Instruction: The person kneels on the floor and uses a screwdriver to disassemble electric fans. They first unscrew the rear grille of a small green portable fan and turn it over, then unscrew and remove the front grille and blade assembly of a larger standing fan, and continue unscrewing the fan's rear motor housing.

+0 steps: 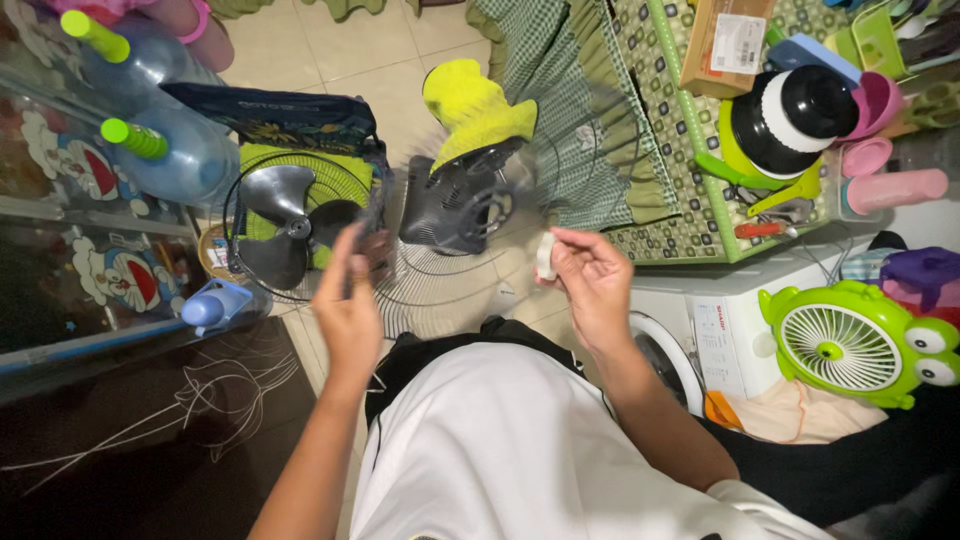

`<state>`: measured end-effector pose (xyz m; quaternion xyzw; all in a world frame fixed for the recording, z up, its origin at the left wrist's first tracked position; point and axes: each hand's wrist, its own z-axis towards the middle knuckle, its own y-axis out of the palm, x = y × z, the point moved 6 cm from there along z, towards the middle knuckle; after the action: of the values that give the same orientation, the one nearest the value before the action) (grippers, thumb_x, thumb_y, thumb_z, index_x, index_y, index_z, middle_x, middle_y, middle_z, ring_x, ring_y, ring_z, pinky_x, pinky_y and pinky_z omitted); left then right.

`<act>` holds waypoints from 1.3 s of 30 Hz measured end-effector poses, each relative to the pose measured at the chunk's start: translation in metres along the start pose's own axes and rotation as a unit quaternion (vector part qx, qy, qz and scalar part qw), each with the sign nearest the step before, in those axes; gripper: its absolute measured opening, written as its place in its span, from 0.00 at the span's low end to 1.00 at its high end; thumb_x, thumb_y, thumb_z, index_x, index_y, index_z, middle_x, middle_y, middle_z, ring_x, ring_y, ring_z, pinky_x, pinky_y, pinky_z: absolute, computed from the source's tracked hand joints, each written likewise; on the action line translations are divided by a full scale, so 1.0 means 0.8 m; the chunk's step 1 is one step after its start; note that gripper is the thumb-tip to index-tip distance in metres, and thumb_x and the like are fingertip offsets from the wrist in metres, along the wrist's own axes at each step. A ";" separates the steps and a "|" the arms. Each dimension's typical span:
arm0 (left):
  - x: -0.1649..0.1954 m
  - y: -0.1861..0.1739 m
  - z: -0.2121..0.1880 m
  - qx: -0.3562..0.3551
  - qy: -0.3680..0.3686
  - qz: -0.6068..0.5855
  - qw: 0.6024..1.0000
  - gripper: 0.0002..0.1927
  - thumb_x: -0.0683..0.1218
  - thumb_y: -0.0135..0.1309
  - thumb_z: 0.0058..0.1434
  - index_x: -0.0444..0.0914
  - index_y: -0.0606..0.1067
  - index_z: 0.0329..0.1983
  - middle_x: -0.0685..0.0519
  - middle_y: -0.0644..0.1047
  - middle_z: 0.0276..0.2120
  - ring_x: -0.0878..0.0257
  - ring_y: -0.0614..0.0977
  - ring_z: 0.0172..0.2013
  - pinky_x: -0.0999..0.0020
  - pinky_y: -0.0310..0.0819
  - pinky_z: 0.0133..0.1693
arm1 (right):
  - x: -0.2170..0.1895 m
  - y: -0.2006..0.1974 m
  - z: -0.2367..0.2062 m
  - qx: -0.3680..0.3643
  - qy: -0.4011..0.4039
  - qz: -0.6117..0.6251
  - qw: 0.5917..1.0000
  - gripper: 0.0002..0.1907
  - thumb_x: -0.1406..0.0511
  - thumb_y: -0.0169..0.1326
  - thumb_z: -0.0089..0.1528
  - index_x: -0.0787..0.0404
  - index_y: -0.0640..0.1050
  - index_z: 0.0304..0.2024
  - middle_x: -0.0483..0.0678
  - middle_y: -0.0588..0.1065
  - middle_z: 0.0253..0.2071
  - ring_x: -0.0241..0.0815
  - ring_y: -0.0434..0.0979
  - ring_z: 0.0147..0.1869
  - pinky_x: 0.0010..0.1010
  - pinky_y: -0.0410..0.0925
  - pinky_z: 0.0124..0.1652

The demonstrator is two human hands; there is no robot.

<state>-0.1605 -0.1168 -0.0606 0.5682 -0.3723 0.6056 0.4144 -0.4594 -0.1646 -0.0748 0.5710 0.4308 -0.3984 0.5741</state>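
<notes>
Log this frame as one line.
left hand: raised, blurred, hold unclear | right hand: pinching small white piece | ahead: dismantled fan motor, wire grille, grey blade

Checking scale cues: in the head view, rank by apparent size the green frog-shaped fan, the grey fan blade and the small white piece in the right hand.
1. Green frog-shaped fan
2. Grey fan blade, somewhat smaller, though farther away, so unsure
3. Small white piece in the right hand

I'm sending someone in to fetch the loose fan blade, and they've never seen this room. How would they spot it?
Start at the dark cabinet on the left with cartoon cat stickers on its glass. Just right of it, on the tiled floor, a round wire fan guard lies flat, and the grey fan blade sits inside it. Unlike the dark fan motor nearby, it has broad grey vanes around a small hub.
</notes>
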 end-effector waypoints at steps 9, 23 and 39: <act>0.006 -0.075 0.005 0.070 -0.085 -0.255 0.961 0.24 0.51 0.43 0.76 0.39 0.62 0.71 0.42 0.78 0.54 0.55 0.85 0.45 0.57 0.85 0.43 | -0.079 0.097 0.003 -0.097 -0.041 0.053 0.993 0.13 0.68 0.55 0.70 0.67 0.74 0.56 0.57 0.79 0.44 0.37 0.79 0.36 0.28 0.76 0.33; 0.000 -0.180 -0.024 0.155 -0.090 -0.254 0.950 0.23 0.53 0.43 0.76 0.41 0.63 0.70 0.43 0.78 0.54 0.54 0.85 0.43 0.57 0.85 0.41 | -0.067 0.192 -0.015 -0.180 -0.020 0.092 0.979 0.14 0.66 0.57 0.70 0.65 0.73 0.56 0.57 0.75 0.47 0.39 0.80 0.39 0.33 0.78 0.37; -0.058 -0.291 -0.004 0.170 -0.179 -0.275 0.929 0.21 0.54 0.34 0.76 0.43 0.61 0.67 0.39 0.76 0.55 0.43 0.85 0.43 0.49 0.86 0.40 | 0.012 0.283 -0.035 -0.176 0.070 0.225 0.956 0.23 0.68 0.55 0.72 0.56 0.68 0.68 0.54 0.70 0.51 0.38 0.75 0.40 0.23 0.72 0.35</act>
<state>0.0538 -0.0290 -0.1115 0.8094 -0.1609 0.4099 0.3885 -0.2427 -0.1291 -0.0123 0.5697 0.3933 -0.1356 0.7088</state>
